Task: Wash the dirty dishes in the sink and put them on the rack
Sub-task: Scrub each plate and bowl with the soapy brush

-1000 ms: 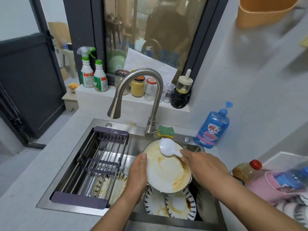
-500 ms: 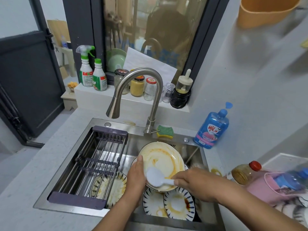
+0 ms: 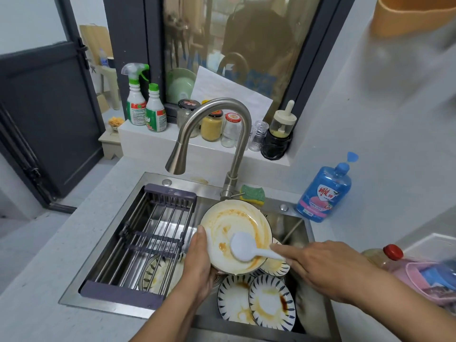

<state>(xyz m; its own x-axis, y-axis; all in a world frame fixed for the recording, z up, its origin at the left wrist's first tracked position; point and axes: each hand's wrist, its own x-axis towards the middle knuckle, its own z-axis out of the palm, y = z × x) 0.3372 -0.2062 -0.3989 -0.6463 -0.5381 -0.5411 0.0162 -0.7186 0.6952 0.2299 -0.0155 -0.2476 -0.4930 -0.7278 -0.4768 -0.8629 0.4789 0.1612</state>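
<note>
Both hands work over the sink (image 3: 291,214): the left hand (image 3: 197,265) grips the stained white bowl (image 3: 229,222) by its nine o'clock edge, thumb on the inner face and fingers out of sight behind, while the right hand (image 3: 328,270) is closed round the handle of a white dish brush (image 3: 243,248), whose round head presses the bowl's inside at about five o'clock. The bowl is tilted up above sauce-smeared striped plates (image 3: 271,302) lying in the basin at six o'clock. The drying rack (image 3: 148,233) spans the sink at nine o'clock, with another dirty plate (image 3: 158,272) beneath it. No water shows at the faucet (image 3: 217,112). Orange streaks cover much of the bowl, so scrubbing looks far from done. The risk, I judge, is the one-edged grip: a hard stroke near the unsupported side could lever the greasy bowl out of the left hand and onto the plates below, chipping them.
</note>
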